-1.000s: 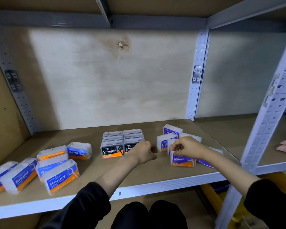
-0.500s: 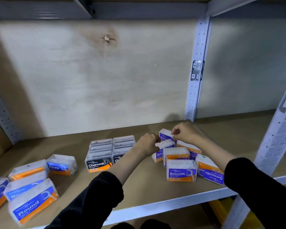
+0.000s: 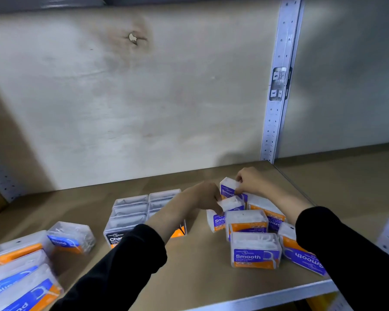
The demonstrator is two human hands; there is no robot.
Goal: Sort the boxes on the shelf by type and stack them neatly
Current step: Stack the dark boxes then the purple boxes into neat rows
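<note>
Several clear "Smooth" floss boxes with purple and orange labels lie in a loose cluster at the right of the wooden shelf [image 3: 200, 283]. My right hand [image 3: 252, 181] pinches the rear upright Smooth box [image 3: 227, 188] at its top. My left hand [image 3: 203, 196] grips a tilted Smooth box [image 3: 230, 204] just in front of it. Another Smooth box [image 3: 255, 251] stands upright nearest me. Black-labelled "Charcoal" boxes [image 3: 130, 212] stand packed in two neat rows at the middle, partly hidden by my left forearm. Blue and orange "Round" boxes [image 3: 20, 286] lie scattered at the left.
A plywood back panel [image 3: 144, 97] closes the shelf behind. A perforated metal upright [image 3: 276, 97] stands at the back right, with a neighbouring shelf bay beyond it. The shelf's metal front edge [image 3: 267, 297] runs along the bottom.
The view has moved closer and to the right. Both hands have stayed at the back of the Smooth cluster; my right hand now pinches the rear box and my left still holds the tilted one.
</note>
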